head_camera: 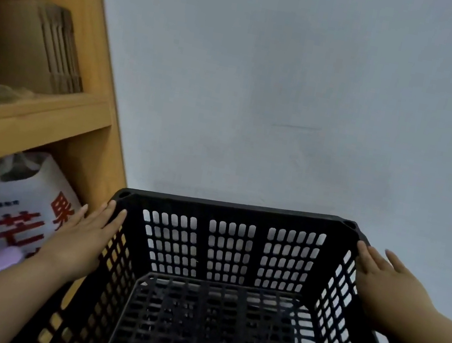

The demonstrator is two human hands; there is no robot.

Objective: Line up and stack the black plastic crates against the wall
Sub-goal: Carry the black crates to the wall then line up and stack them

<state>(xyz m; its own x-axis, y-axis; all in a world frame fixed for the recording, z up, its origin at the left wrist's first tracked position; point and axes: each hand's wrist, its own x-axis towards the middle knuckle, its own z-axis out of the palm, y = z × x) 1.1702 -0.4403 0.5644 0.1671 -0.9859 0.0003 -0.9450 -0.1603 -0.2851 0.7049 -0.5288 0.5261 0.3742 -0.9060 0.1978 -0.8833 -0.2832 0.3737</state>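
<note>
The left hand [83, 240] lies flat, fingers extended, against the black crate [221, 291] left wall exterior. The right hand [381, 277] mirrors it on the right wall. Neither grip closes; both press open-palmed.

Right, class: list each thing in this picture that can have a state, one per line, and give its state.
Black perforated plastic crate: upright, empty, far side near the wall.
Left hand: open, flat against the crate's left side, fingers extended.
Right hand: open, flat against the crate's right side.
Flattened brown cardboard sheets: standing on the wooden shelf.
White box with red characters: under the shelf.
</note>
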